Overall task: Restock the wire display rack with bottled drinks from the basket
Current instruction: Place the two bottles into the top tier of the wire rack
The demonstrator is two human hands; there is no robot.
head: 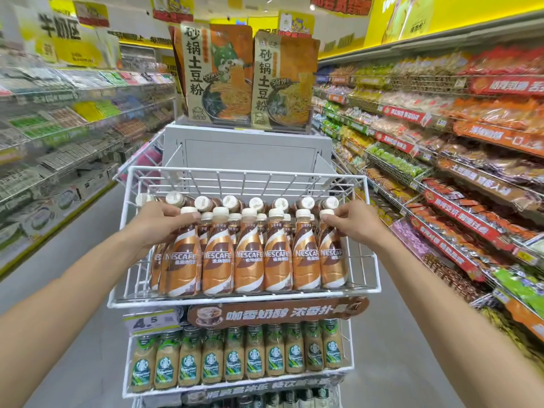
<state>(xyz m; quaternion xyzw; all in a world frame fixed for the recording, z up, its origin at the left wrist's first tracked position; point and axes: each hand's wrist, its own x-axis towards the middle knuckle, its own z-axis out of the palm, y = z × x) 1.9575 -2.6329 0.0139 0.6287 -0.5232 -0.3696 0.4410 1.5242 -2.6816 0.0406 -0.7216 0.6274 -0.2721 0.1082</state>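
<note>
Brown-and-copper plastic coffee bottles with cream caps (248, 257) stand packed upright in the top tier of the white wire display rack (244, 301). The left hand (159, 223) curls round the neck of the leftmost front bottle (184, 260). The right hand (353, 222) pinches the rightmost front bottle (332, 257) below its cap. Pressing the row inward could topple these tall, narrow bottles. The basket is out of view.

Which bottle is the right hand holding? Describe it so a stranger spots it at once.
Find the white wire rack in mid-aisle and look at its top tier of brown Nescafe bottles. In the front row, take the far-right bottle. It alone is pinched at the neck by the right hand; the left hand grips the left-end bottle.
</note>
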